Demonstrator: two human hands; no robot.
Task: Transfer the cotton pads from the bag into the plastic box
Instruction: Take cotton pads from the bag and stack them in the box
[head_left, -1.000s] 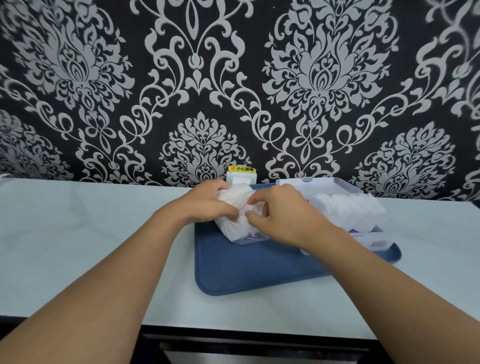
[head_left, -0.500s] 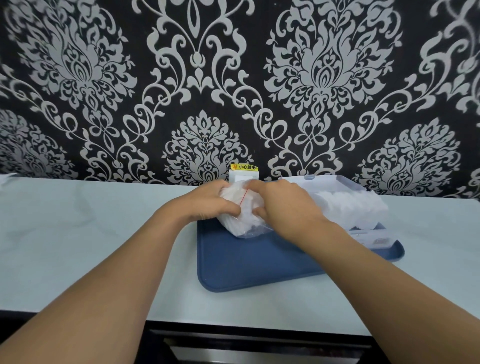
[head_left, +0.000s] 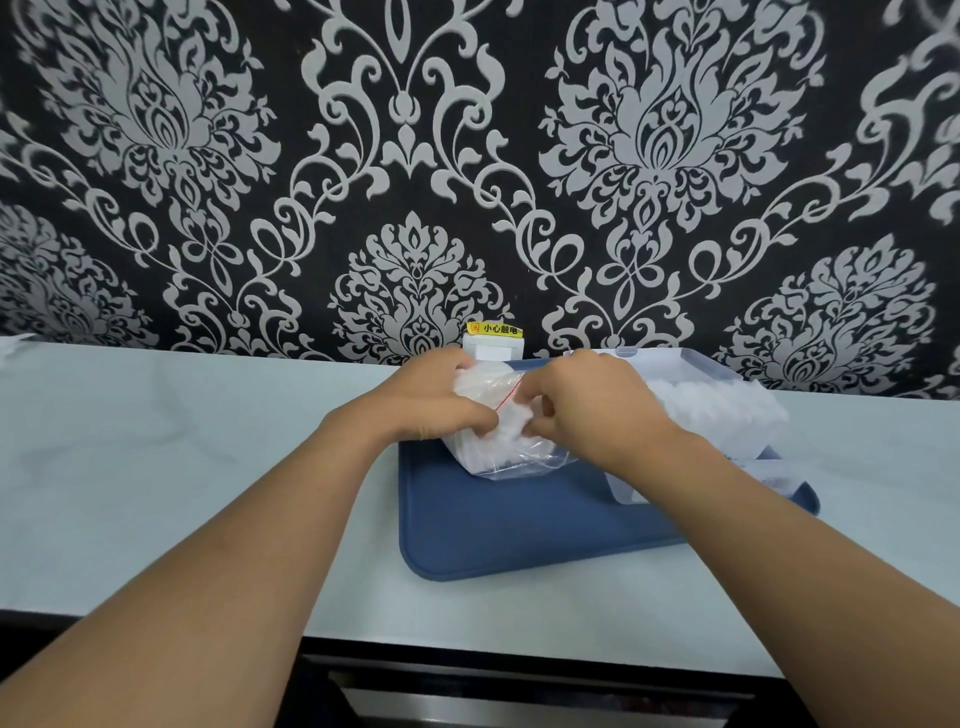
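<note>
the bag (head_left: 498, 452) of cotton pads (head_left: 511, 421) sits on the far part of the blue tray (head_left: 498, 525), and everything else here is placed from the bag. the left hand (head_left: 434, 402) is clamped over the bag's left end, fingers curled down onto the plastic, thumb pressing at the red seal line (head_left: 510, 393). the right hand (head_left: 587, 410) grips the bag's right side at the same mouth, fingers pinched narrow on the film and partly tucked into it (whether they have a pad between them or only plastic i cannot tell).

the plastic box (head_left: 727, 410) stands just to the right of the bag, touching or almost touching it, behind the right wrist, and already shows a row of white pads inside. its clear lid (head_left: 628, 488) appears to lie on the tray right of the bag and nearer the person. a small white wall fitting with a yellow label (head_left: 493, 340) stands just behind the bag.

what the next move likely turns on: the bag's long axis runs roughly left to right, with its opened mouth facing up toward both hands, and the box lies off its right end. so the right hand is the nearer one for carrying pads across, while the left should steady the bag.
</note>
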